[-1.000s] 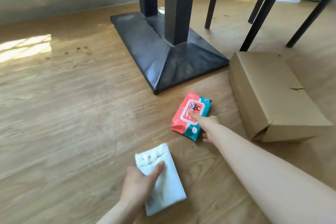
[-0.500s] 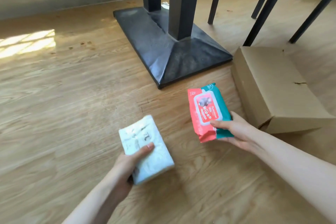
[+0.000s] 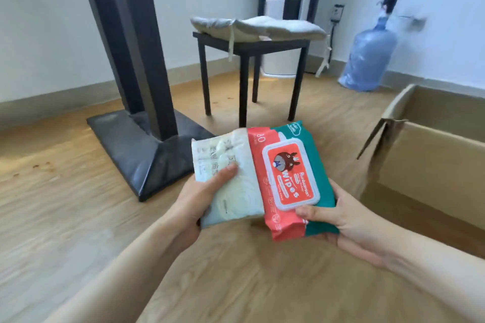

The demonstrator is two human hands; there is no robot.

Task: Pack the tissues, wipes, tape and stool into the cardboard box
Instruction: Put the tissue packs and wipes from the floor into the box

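My left hand [image 3: 194, 202] grips a pale white tissue pack [image 3: 231, 186], thumb on its top face. My right hand [image 3: 343, 220] holds a red-and-green wipes pack [image 3: 283, 170] by its near end, thumb at the white lid. Both packs are raised side by side above the wooden floor, the wipes overlapping the tissues' right edge. An open cardboard box [image 3: 430, 165] stands at the right, its opening facing up. No tape or stool can be made out for certain.
A black table pedestal with a wide base [image 3: 147, 149] stands left of centre. Behind it is a dark chair with a grey cushion [image 3: 257, 29]. A blue water bottle [image 3: 367, 57] leans at the wall on the right.
Both packs were lifted off the floor and brought together in front of me. The view rose from the floor toward the wall, and the box now shows its open top.
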